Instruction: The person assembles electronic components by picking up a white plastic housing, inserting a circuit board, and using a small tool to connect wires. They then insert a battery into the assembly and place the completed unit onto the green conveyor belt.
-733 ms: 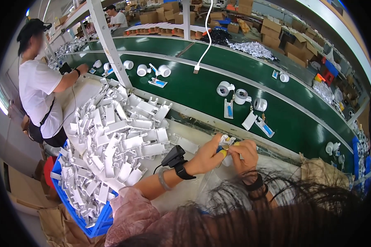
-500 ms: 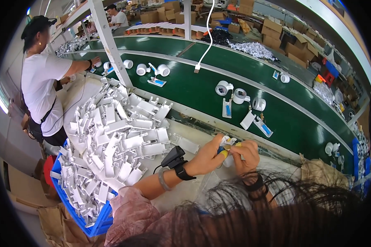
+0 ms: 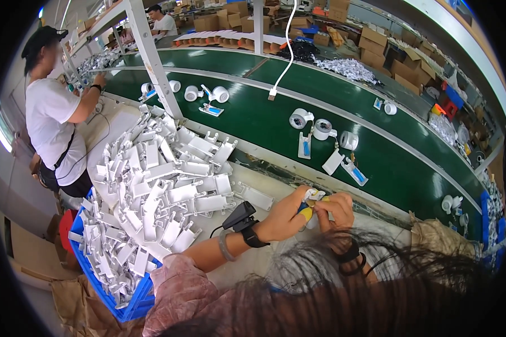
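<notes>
My left hand [image 3: 285, 218] is closed round a small white plastic part [image 3: 315, 195], held over the near edge of the bench. Yellow coverings sit on the left thumb and on a right fingertip. Against the part, my right hand [image 3: 336, 210] is closed in a pinch; what lies between its fingers is too small and hidden to make out. To the left of my arm spreads a heap of white plastic housings [image 3: 183, 194], with one loose housing [image 3: 254, 197] beside my left hand.
Beyond my hands runs a green conveyor belt [image 3: 253, 121] bearing white round lamp heads [image 3: 322, 129] with plates and blue pieces. A blue crate [image 3: 132, 306] full of housings stands at the left. A white cable [image 3: 289, 50] hangs overhead. A co-worker [image 3: 53, 112] stands far left.
Lamp heads on the near belt have slid slightly left. The co-worker's arm has drawn back from the belt. My hands stay together, with the white part turned slightly.
</notes>
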The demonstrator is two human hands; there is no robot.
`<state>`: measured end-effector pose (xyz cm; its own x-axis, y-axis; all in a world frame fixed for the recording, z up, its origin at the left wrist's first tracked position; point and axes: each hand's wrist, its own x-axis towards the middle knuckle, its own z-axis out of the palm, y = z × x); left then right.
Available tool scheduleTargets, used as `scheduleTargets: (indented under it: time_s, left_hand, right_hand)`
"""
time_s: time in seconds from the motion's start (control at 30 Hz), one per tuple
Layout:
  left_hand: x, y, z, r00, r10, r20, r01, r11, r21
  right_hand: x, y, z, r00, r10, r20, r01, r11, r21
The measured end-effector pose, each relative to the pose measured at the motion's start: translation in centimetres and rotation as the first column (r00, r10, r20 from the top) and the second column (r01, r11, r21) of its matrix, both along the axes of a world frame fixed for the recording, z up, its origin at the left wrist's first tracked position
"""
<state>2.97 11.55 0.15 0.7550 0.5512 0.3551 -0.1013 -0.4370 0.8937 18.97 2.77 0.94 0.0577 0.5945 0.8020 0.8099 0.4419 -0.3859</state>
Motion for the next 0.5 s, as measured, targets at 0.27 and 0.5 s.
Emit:
scheduleTargets:
  time_s: [0.27, 0.5]
  left_hand:
    - [0.28, -0.47, 0.37, 0.999, 0.012, 0.050, -0.013, 1.000, 0.020]
    - [0.32, -0.45, -0.20, 0.999, 0.046, 0.022, -0.047, 0.998, 0.047]
  right_hand:
    - [-0.20, -0.06, 0.36, 0.999, -0.006, -0.052, 0.007, 1.000, 0.011]
    - [0.11, 0.01, 0.32, 1.000, 0.012, -0.028, -0.012, 1.000, -0.011]
